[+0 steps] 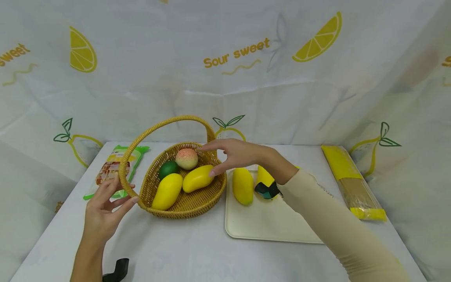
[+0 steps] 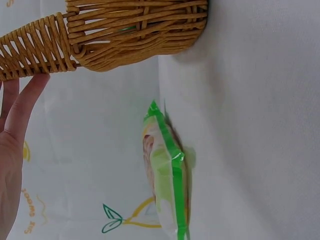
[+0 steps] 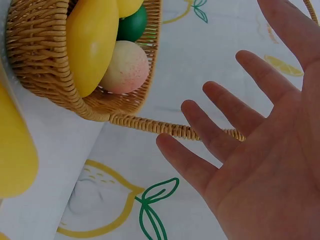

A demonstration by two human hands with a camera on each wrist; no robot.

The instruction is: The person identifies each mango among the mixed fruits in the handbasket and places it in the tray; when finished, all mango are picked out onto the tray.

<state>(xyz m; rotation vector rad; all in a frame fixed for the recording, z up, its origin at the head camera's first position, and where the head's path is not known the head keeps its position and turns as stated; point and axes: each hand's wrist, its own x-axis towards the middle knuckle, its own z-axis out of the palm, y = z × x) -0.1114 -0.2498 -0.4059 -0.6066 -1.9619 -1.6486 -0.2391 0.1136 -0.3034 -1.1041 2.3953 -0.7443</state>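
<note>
A wicker basket (image 1: pixel 186 213) with a tall handle holds two yellow mangoes (image 1: pixel 167 192) (image 1: pixel 198 179), a green fruit (image 1: pixel 168 169) and a pink-white peach (image 1: pixel 186 159). At the handle's left base, the left hand (image 1: pixel 102 211) touches the wicker with its fingertips; in the left wrist view fingers (image 2: pixel 31 97) rest against the handle (image 2: pixel 37 47). Over the basket's right side reaches the right hand (image 1: pixel 234 153), its thumb by the right mango's end. The right wrist view shows the right hand (image 3: pixel 270 145) with fingers spread, holding nothing, near the peach (image 3: pixel 128 67).
Right of the basket a cream tray (image 1: pixel 271 229) bears yellow mangoes (image 1: pixel 243 186), one partly hidden by the right wrist. A green-edged food packet (image 1: pixel 114 166) lies behind the left hand, and a yellow noodle packet (image 1: pixel 352 182) at the far right. A printed curtain (image 1: pixel 169 86) hangs behind.
</note>
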